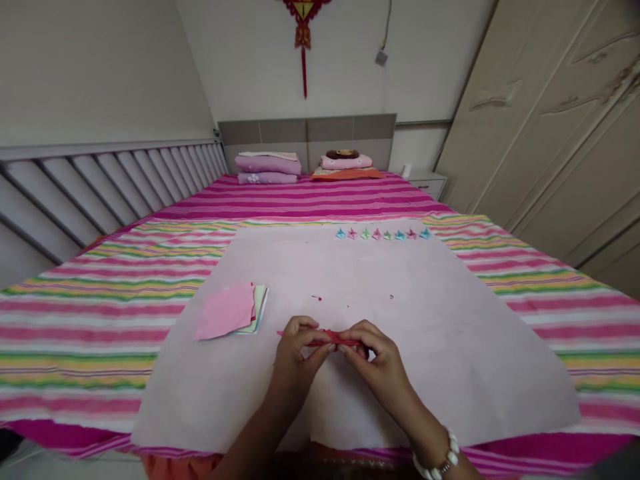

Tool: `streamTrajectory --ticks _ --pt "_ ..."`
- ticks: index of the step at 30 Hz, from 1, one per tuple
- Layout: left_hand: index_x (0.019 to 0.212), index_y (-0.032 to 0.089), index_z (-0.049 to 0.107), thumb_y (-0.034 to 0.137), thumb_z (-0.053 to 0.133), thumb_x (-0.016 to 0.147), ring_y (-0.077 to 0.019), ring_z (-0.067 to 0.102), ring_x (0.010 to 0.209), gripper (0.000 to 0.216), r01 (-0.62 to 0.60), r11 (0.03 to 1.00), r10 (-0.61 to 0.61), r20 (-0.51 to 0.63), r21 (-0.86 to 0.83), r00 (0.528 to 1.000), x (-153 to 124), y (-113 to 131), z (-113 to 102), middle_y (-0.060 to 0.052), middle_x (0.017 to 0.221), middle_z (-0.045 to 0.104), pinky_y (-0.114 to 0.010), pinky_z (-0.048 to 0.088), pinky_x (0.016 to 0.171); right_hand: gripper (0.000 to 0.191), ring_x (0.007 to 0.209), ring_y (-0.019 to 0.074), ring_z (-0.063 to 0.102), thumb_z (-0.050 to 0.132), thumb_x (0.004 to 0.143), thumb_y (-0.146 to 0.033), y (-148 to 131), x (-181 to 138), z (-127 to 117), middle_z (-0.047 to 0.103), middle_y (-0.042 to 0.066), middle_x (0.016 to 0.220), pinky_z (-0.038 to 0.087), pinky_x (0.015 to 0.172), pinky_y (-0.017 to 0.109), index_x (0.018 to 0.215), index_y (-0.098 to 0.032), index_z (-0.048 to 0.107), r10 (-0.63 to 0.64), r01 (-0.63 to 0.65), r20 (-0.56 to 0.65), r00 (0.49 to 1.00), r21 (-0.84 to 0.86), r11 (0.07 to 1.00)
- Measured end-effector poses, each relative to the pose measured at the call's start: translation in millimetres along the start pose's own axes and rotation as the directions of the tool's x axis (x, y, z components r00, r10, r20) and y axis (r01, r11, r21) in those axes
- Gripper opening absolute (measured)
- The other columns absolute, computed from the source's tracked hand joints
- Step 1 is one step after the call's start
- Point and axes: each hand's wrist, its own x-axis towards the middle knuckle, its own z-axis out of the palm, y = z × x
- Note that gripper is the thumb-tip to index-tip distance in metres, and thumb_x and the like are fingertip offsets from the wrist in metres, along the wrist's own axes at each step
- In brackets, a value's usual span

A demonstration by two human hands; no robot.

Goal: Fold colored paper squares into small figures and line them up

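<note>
A folded piece of red paper (pixel 334 337) is pinched between both of my hands just above a large pale pink sheet (pixel 450 347) spread on the bed. My left hand (pixel 296 353) grips its left end with fingers closed. My right hand (pixel 376 357) holds the right end, also closed; a white bead bracelet sits on that wrist. A small stack of coloured paper squares (pixel 231 311), pink on top, lies to the left of my hands. A row of several small folded paper stars (pixel 383 234) lines the sheet's far edge.
The bed has a pink, green and yellow striped cover (pixel 100 293). Folded blankets and pillows (pixel 269 168) lie at the headboard. A slatted rail (pixel 100 187) runs along the left, wardrobe doors (pixel 550 133) stand on the right, a red knot ornament (pixel 303 27) hangs on the wall.
</note>
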Motion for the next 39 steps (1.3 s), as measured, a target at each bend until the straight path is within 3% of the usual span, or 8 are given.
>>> streamTrajectory --ticks 2,8,17,21,24,27,32,39 --pt "0.071 0.022 0.075 0.019 0.068 0.070 -0.0233 0.058 0.100 0.008 0.008 1.000 -0.008 0.033 -0.016 0.999 1 1 -1 -0.008 0.101 0.062 -0.034 0.048 0.082 0.008 0.062 0.0145 0.049 0.067 0.077 -0.022 0 2 -1 0.055 0.002 0.075 0.040 0.054 0.027 0.082 -0.022 0.074 -0.031 0.031 0.002 1.000 -0.018 0.999" --pt "0.069 0.019 0.073 0.025 0.071 0.070 -0.0202 0.064 0.074 0.006 0.233 0.965 -0.206 0.201 -0.118 0.958 4 8 -8 -0.003 0.070 0.072 -0.031 0.048 0.073 0.009 0.078 0.0203 0.056 0.071 0.074 -0.026 -4 7 -8 0.060 0.003 0.073 0.044 0.072 0.034 0.065 -0.023 0.072 0.009 -0.010 0.053 0.999 0.027 1.000" --pt "0.085 0.019 0.076 0.036 0.068 0.075 -0.0229 0.065 0.090 0.022 0.389 0.855 -0.345 0.186 -0.342 0.920 1 -1 -10 -0.005 0.085 0.076 -0.034 0.046 0.086 0.010 0.066 0.0161 0.056 0.073 0.071 -0.025 4 4 -7 0.063 0.000 0.066 0.042 0.067 0.030 0.063 -0.019 0.069 0.235 -0.241 0.054 0.970 0.228 0.943" --pt "0.085 0.017 0.075 0.033 0.073 0.069 -0.0231 0.065 0.089 0.023 0.408 0.814 -0.309 0.286 -0.415 0.907 -5 -1 4 -0.005 0.085 0.075 -0.034 0.046 0.085 0.011 0.063 0.0149 0.054 0.074 0.070 -0.028 9 3 -4 0.063 0.000 0.064 0.041 0.063 0.028 0.064 -0.019 0.069 0.292 -0.281 0.005 0.956 0.296 0.913" --pt "0.076 0.015 0.073 0.034 0.071 0.071 -0.0207 0.065 0.076 0.020 0.418 0.834 -0.328 0.284 -0.360 0.901 -9 -2 10 -0.005 0.073 0.073 -0.031 0.048 0.075 0.014 0.065 0.0165 0.057 0.073 0.072 -0.030 10 2 -2 0.065 0.001 0.064 0.043 0.065 0.030 0.065 -0.018 0.069 0.302 -0.289 0.001 0.953 0.298 0.910" --pt "0.072 0.014 0.070 0.036 0.064 0.076 -0.0178 0.063 0.066 0.023 0.407 0.861 -0.329 0.277 -0.305 0.903 -10 -4 11 -0.004 0.067 0.070 -0.029 0.048 0.067 0.015 0.065 0.0177 0.059 0.072 0.073 -0.032 6 3 -4 0.068 0.003 0.065 0.044 0.066 0.031 0.068 -0.018 0.069 0.309 -0.311 0.055 0.950 0.284 0.907" --pt "0.070 0.015 0.067 0.034 0.059 0.080 -0.0159 0.060 0.063 0.023 0.375 0.894 -0.275 0.363 -0.245 0.890 -9 -7 6 -0.002 0.064 0.066 -0.027 0.045 0.063 0.017 0.063 0.0177 0.059 0.073 0.071 -0.033 -3 7 -8 0.068 0.003 0.063 0.044 0.065 0.031 0.069 -0.017 0.069 0.330 -0.363 0.165 0.929 0.253 0.897" --pt "0.063 0.016 0.065 0.036 0.064 0.075 -0.0139 0.056 0.058 0.023 0.391 0.886 -0.343 0.217 -0.248 0.914 -6 -8 11 -0.001 0.058 0.064 -0.026 0.042 0.061 0.023 0.054 0.0125 0.048 0.074 0.069 -0.036 1 5 -2 0.058 -0.002 0.055 0.036 0.055 0.026 0.061 -0.017 0.064 0.385 -0.376 0.037 0.922 0.321 0.870"
